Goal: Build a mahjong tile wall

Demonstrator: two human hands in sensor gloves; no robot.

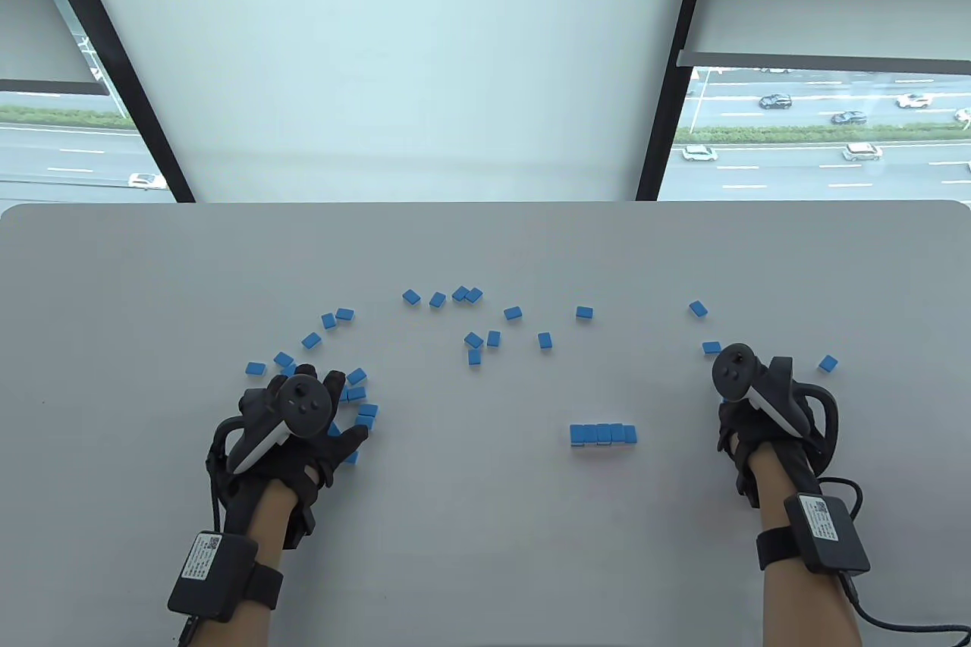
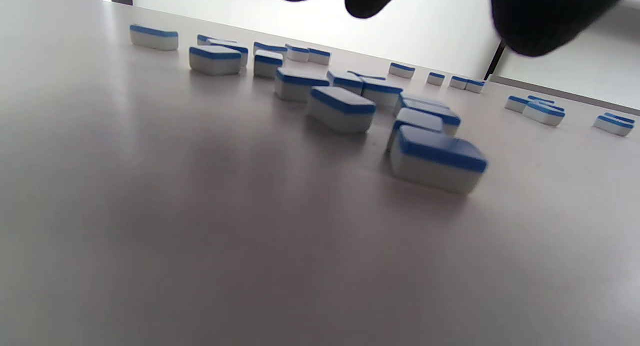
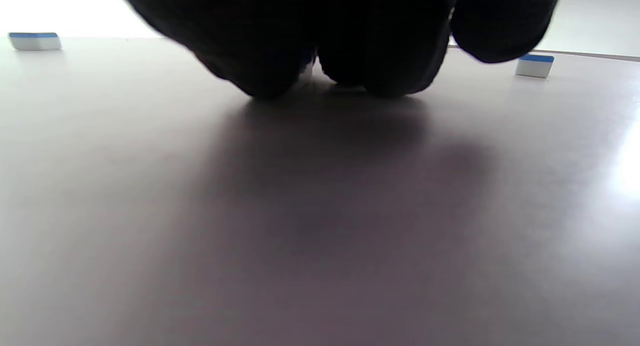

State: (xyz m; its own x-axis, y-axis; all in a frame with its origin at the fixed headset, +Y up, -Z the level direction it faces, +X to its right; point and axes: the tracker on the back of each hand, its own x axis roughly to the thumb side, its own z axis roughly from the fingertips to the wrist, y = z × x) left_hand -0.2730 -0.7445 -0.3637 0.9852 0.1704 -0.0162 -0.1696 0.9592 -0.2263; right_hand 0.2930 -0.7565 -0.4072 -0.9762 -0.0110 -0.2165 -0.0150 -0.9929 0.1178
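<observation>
Spreading my left hand [image 1: 292,423] above loose tiles [image 2: 341,108], I press my right hand [image 1: 758,412] fingers together, perhaps on one tile, beside the row [image 1: 603,434].

Bare table [image 1: 470,526] between hands; loose tiles [image 1: 485,328] crowd far middle

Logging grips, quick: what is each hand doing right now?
Left hand: fingers spread above the loose tiles, holding nothing.
Right hand: fingers curled down at the table; grip cannot be told.
</observation>
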